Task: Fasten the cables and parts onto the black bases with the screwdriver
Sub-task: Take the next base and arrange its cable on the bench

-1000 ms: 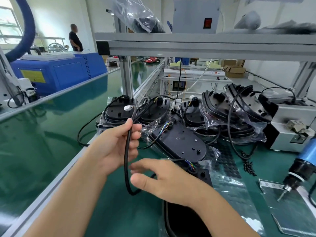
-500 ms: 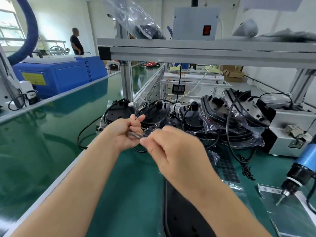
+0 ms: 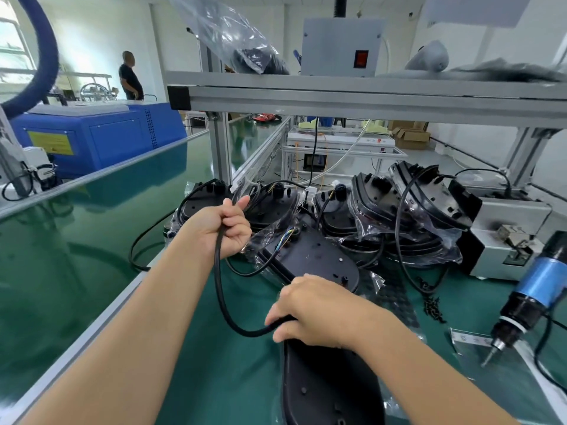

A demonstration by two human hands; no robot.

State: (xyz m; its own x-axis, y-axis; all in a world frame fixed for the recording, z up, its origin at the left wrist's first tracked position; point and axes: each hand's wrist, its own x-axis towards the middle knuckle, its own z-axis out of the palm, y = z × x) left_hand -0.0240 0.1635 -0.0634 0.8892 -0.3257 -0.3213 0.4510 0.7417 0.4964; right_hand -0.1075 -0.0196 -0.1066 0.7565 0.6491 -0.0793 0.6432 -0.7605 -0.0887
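My left hand (image 3: pixel 227 228) grips a black cable (image 3: pixel 219 289) in its fist, raised above the green mat. The cable loops down and runs into my right hand (image 3: pixel 310 311), which grips its other stretch just over a black base (image 3: pixel 325 391) lying near me. A second black base (image 3: pixel 319 262) with coloured wires at its end lies behind my right hand. The blue electric screwdriver (image 3: pixel 534 289) hangs at the right, tip down, with no hand on it. Small black screws (image 3: pixel 432 308) lie scattered beside it.
Several black bases in plastic bags (image 3: pixel 408 216) are stacked at the back with loose cables. A grey metal device (image 3: pixel 509 243) stands at the right. An aluminium shelf frame (image 3: pixel 368 99) spans overhead. A green conveyor (image 3: pixel 61 240) runs along the left; a person stands far off.
My hands, close together at the cable half a second ago, have drawn apart. The right hand has come down toward the near base, stretching a loop of cable between them.
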